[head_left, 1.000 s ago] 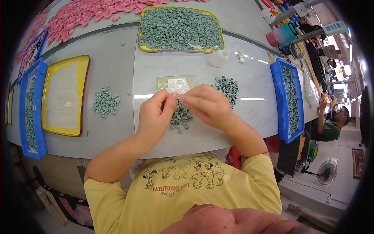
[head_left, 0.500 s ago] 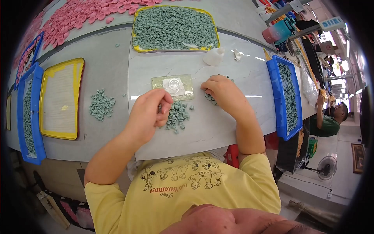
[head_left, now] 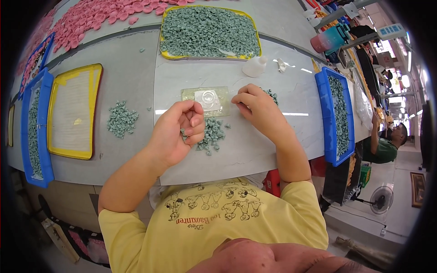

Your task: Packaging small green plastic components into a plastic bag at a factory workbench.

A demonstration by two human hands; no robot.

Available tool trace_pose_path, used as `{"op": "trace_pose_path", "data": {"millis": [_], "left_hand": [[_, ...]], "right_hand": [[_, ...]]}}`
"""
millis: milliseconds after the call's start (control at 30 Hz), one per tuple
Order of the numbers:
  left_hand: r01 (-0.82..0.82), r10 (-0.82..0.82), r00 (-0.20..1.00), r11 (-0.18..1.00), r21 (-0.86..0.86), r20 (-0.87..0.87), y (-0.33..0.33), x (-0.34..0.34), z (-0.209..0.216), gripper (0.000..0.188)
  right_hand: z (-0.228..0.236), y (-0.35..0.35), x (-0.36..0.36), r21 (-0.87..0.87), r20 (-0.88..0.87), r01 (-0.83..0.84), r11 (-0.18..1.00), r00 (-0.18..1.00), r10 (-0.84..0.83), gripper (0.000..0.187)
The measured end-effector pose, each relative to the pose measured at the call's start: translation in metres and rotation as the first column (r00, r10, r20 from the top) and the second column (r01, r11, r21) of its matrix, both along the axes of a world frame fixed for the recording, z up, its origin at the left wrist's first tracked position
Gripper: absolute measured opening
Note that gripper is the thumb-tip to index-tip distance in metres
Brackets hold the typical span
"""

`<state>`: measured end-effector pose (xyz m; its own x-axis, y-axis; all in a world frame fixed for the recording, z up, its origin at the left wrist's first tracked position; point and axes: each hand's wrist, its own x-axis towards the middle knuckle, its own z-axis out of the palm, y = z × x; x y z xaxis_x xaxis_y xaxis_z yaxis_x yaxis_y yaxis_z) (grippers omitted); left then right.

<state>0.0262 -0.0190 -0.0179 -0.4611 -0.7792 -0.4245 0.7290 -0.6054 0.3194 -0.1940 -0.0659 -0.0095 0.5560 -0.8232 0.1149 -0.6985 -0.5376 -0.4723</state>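
Observation:
My left hand (head_left: 180, 129) is curled into a loose fist above a small heap of grey-green pieces (head_left: 210, 134), with a piece or two pinched in its fingers. My right hand (head_left: 257, 109) lies flat on the table, fingers pointing left toward a clear plastic plate (head_left: 207, 100) with a round dimple. It covers most of a second small heap of green pieces (head_left: 272, 94). Whether the right fingers hold a piece is hidden.
A yellow tray of green pieces (head_left: 209, 32) stands at the back. A third heap (head_left: 121, 119), an empty yellow tray (head_left: 73, 111) and a blue bin (head_left: 34, 129) lie left; another blue bin (head_left: 337, 113) lies right. A white bottle (head_left: 254, 67) and pink pieces (head_left: 95, 13) are behind. Another person (head_left: 387, 141) sits far right.
Both hands were together over the middle heap. The right hand has moved right onto the right heap, and the left hand has drawn back and curled shut above the middle heap.

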Motion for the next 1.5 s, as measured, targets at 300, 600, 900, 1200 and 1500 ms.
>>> {"op": "trace_pose_path", "data": {"millis": [300, 600, 900, 1200, 1500], "left_hand": [[0.022, -0.023, 0.999, 1.0, -0.017, -0.035, 0.0, 0.004, -0.006, 0.02], [-0.044, 0.046, 0.996, 0.999, -0.028, 0.075, 0.009, -0.016, -0.005, 0.028], [-0.08, 0.085, 0.995, 0.994, -0.081, 0.057, 0.012, -0.032, 0.015, 0.035], [-0.02, 0.02, 1.0, 0.997, -0.078, 0.006, 0.014, -0.031, 0.019, 0.035], [-0.014, 0.029, 0.995, 0.989, -0.149, 0.094, 0.018, -0.03, 0.03, 0.03]], "right_hand": [[-0.008, 0.004, 0.017, -0.142, 0.201, 0.055, 0.988, 0.979, -0.026, 0.018], [-0.002, 0.018, 0.012, -0.261, 0.286, 0.012, 0.965, 0.956, 0.065, 0.023], [0.0, 0.018, -0.001, -0.282, 0.426, 0.097, 0.954, 0.904, 0.034, 0.021], [0.008, 0.025, -0.004, -0.174, 0.458, 0.017, 0.985, 0.886, 0.066, 0.019], [0.019, 0.027, 0.002, -0.228, 0.41, 0.01, 0.974, 0.908, 0.086, 0.021]]}}
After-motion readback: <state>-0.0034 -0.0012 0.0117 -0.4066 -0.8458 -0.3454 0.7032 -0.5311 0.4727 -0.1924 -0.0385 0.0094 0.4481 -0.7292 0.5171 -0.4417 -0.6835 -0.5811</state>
